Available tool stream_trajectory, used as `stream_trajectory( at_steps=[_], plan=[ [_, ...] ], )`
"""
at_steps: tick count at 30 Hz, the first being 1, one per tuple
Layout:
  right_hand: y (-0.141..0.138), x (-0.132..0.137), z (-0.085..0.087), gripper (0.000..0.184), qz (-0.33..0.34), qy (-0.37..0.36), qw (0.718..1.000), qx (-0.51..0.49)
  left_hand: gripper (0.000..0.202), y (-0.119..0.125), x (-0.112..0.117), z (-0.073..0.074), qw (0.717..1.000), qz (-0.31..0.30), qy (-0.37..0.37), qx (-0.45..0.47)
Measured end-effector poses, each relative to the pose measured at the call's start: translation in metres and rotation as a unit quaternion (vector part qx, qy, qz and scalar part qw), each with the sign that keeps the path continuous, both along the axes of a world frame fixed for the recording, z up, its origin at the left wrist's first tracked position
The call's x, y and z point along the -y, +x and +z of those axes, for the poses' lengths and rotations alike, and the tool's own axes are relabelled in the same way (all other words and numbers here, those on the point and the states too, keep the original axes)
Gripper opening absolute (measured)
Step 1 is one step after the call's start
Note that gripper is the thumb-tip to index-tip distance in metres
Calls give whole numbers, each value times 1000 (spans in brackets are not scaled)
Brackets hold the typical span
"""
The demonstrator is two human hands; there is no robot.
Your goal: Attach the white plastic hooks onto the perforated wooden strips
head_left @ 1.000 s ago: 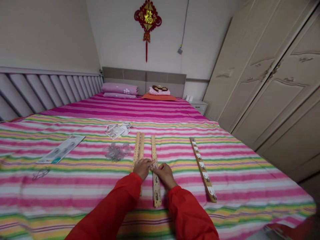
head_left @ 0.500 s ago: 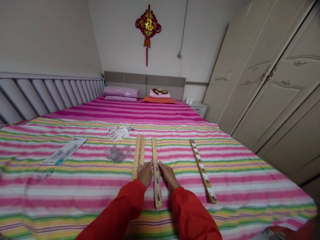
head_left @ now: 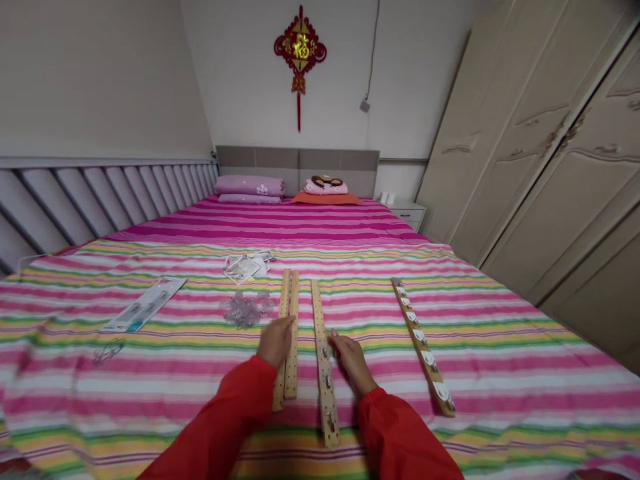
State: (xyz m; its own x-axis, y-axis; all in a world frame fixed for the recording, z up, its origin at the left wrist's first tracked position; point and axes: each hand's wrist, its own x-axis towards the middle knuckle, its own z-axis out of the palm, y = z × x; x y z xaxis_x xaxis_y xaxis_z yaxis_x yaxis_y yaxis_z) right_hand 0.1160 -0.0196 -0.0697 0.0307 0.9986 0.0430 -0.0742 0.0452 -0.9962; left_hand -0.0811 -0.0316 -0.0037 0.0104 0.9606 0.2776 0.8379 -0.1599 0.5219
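Mostly striped bed (head_left: 450, 313) fills the room, with a wardrobe (head_left: 550, 167) at right.
Wooden strips lie lengthwise, pointing at the headboard: a pair (head_left: 289, 293) under the loosely bent left hand (head_left: 275, 340), a holed strip (head_left: 318, 313) touched by the flat, open right hand (head_left: 354, 360), and a hooked strip (head_left: 420, 340) well apart. Clear hooks (head_left: 243, 310) lie to the left.

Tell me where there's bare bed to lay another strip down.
Bare bedspread lies between the middle perforated strip and the hooked strip, right of that strip, and beyond everything toward the pillows. Left of the paired strips it is crowded: clear hooks, packets, a card.
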Motion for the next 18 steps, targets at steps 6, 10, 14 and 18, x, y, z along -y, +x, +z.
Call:
stream_trajectory(
  at_steps=[6, 10, 14, 18],
  plan=[
    [1, -1, -1, 50, 12, -12, 1000, -8, 41, -38, -34, 16, 981, 144, -18, -131],
    [1, -3, -4, 51, 12, -8, 1000, -12, 33, -45, -37, 10, 980, 128, -17, -151],
    [2, -3, -6, 52, 12, -9, 1000, -17, 19, -57, -32, 7, 986, 117, 42, -111],
    [2, -3, -6, 51, 18, -12, 999, -24, 18, -69, -21, 8, 986, 67, 151, -27]
  ],
)
